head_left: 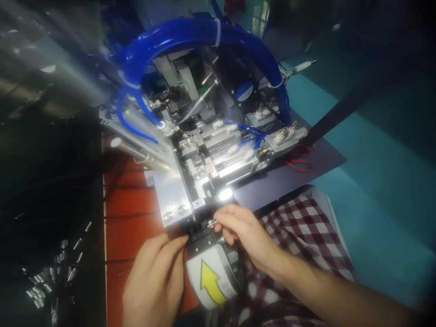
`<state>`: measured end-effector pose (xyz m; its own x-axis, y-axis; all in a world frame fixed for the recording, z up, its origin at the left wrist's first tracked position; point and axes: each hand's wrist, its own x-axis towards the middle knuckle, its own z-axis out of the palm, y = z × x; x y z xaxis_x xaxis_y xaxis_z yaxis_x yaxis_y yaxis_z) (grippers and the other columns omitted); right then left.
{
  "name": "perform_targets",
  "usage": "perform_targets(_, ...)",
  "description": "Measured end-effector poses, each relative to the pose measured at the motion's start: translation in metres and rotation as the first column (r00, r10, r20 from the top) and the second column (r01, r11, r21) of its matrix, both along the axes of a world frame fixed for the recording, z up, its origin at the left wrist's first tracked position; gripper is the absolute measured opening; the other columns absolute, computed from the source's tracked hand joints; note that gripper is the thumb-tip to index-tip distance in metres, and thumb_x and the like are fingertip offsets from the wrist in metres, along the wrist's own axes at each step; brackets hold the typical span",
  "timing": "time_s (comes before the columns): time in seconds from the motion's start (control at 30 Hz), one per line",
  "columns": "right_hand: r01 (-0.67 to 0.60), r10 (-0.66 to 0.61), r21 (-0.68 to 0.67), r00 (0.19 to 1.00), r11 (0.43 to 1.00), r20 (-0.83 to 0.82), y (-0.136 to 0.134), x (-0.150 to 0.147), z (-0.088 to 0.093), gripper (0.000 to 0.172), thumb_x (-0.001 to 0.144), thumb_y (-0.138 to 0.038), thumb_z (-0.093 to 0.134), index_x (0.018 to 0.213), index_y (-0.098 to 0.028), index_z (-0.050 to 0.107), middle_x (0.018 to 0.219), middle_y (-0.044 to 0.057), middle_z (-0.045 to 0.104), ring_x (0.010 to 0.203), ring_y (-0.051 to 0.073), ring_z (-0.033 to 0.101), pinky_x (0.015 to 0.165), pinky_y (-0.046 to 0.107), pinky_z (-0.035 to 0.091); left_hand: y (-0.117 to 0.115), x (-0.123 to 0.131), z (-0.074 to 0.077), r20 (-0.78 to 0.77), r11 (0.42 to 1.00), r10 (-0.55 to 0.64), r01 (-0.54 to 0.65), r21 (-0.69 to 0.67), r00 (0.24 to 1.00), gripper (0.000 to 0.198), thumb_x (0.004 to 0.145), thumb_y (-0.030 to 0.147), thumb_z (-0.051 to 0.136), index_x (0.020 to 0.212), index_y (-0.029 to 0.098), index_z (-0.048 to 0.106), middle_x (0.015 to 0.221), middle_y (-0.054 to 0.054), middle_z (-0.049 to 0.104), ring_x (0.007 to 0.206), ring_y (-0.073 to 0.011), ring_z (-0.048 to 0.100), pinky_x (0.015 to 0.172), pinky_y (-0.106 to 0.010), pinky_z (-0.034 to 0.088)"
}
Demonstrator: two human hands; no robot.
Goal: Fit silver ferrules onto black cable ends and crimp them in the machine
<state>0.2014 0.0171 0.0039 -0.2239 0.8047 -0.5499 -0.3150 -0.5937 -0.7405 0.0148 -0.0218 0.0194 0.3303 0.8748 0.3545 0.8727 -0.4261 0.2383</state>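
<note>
My right hand (238, 227) is closed in a pinch on a small light-coloured wire end (211, 223) at the front of the machine (221, 159). My left hand (156, 277) has its fingers pressed together beside a black slotted block (198, 236). Whatever its fingertips hold, if anything, is hidden. Just below the hands' working spot sits a rounded cover with a white label and a yellow arrow (211, 281). A bright light (225, 194) shines just above my right fingers.
A thick blue hose bundle (190, 34) arches over the machine's metal cylinders. A red wire loop (301, 163) lies on the grey plate (327, 159) at the right. Left of the machine is an orange surface (129, 195). Small shiny metal parts (41, 284) lie at the lower left.
</note>
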Motion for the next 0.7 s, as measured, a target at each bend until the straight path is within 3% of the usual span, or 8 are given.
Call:
perform_targets(0.27, 0.019, -0.022, 0.034, 0.997, 0.999, 0.076, -0.005, -0.007, 0.005, 0.020, 0.079, -0.026, 0.059, 0.062, -0.017, 0.052, 0.048, -0.009, 0.040, 0.046, 0.007, 0.032, 0.047, 0.023, 0.024, -0.001, -0.001, -0.003, 0.013, 1.000, 0.002, -0.002, 0.027, 1.000, 0.018, 0.085, 0.005, 0.055, 0.096, 0.017, 0.062, 0.096, -0.006, 0.061, 0.085, -0.0163, 0.062, 0.080, -0.026, 0.048)
perform_targets(0.4, -0.007, -0.007, 0.094, 0.989, 0.996, 0.149, -0.006, -0.009, 0.006, 0.017, 0.081, -0.027, 0.056, 0.067, -0.019, 0.051, 0.044, -0.009, 0.041, 0.043, 0.008, 0.035, 0.045, 0.023, 0.025, 0.000, -0.004, 0.000, -0.048, 1.000, 0.014, -0.013, 0.021, 0.999, 0.020, 0.087, 0.009, 0.051, 0.097, 0.018, 0.065, 0.094, -0.006, 0.062, 0.084, -0.0190, 0.061, 0.075, -0.030, 0.047)
perform_targets(0.5, -0.036, 0.027, 0.061, 0.991, 0.997, 0.131, -0.005, -0.005, 0.001, 0.019, 0.083, -0.028, 0.054, 0.067, -0.018, 0.052, 0.042, -0.008, 0.043, 0.044, 0.008, 0.037, 0.049, 0.023, 0.029, 0.001, -0.011, 0.004, -0.113, 1.000, -0.016, 0.014, -0.017, 0.993, 0.025, 0.087, 0.010, 0.048, 0.098, 0.021, 0.067, 0.090, -0.005, 0.062, 0.082, -0.0203, 0.058, 0.074, -0.035, 0.043)
perform_targets(0.7, 0.057, -0.064, 0.057, 0.990, 0.997, 0.123, -0.007, 0.003, -0.005, 0.021, 0.082, -0.033, 0.055, 0.068, -0.016, 0.055, 0.052, -0.007, 0.048, 0.044, 0.006, 0.036, 0.050, 0.023, 0.028, 0.002, -0.017, 0.004, -0.028, 0.994, -0.018, 0.015, -0.107, 0.999, 0.024, 0.089, 0.011, 0.047, 0.100, 0.021, 0.066, 0.090, -0.004, 0.060, 0.083, -0.0185, 0.056, 0.072, -0.031, 0.042)
